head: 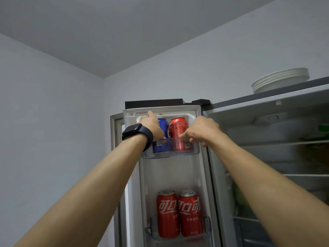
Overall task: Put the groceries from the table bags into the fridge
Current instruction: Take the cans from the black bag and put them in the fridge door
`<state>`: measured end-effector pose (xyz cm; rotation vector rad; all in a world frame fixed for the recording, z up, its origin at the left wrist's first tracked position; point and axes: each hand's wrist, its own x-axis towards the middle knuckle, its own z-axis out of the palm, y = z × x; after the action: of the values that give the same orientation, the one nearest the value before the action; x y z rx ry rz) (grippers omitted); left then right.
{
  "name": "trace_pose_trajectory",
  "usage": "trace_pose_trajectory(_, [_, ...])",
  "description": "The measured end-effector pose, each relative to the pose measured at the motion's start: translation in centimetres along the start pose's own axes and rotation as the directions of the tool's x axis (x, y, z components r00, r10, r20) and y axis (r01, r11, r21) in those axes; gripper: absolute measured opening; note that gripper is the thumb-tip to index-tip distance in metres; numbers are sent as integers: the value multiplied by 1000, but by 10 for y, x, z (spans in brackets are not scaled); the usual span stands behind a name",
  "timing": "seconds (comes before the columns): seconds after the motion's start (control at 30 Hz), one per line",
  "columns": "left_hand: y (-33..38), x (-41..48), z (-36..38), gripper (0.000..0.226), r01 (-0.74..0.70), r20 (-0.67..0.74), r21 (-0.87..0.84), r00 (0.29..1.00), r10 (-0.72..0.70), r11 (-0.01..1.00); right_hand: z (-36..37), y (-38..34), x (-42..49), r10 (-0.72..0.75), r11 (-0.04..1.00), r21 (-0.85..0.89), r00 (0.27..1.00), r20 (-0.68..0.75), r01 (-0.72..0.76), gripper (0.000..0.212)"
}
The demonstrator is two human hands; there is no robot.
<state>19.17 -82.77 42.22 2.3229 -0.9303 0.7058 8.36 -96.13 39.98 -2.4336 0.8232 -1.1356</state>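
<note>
The fridge door (199,175) stands open. Its top clear door shelf (195,151) holds a blue can (162,145) and a red can (179,134) side by side, upright. My left hand (153,125), with a black watch on the wrist, is curled round the blue can from the left. My right hand (203,130) reaches to the red can from the right; its fingers touch the can at the shelf's rim. Whether they curl round it is unclear. Two more red cans (179,213) stand in the lower door shelf (151,230).
The fridge interior (277,157) lies open on the right, with glass shelves and something green low inside. A stack of white plates (279,81) sits on top of the fridge. A grey wall and a door frame lie to the left.
</note>
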Motion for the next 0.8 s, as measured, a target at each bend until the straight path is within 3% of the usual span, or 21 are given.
trace_pose_trajectory(0.1, [0, -2, -3, 55, 16, -18, 42, 1000, -15, 999, 3, 8, -6, -54, 998, 22, 996, -66, 56, 50])
trace_pose_trajectory(0.27, [-1, -13, -8, 59, -8, -61, 31, 998, 9, 999, 4, 17, -35, -156, 977, 122, 978, -141, 173, 28])
trace_pose_trajectory(0.37, [-9, -30, -10, 51, -90, -118, 40, 989, 94, 995, -8, 14, -52, -218, 965, 114, 962, -167, 238, 17])
trace_pose_trajectory(0.6, [-69, -115, -39, 46, -278, -269, 278, 897, 352, 920, -16, -21, -124, -421, 893, 46, 866, -269, 448, 22])
trace_pose_trajectory(0.8, [-168, -218, -56, 45, -202, -233, 219, 939, 253, 954, 38, -49, -226, -507, 819, 112, 800, -320, 563, 25])
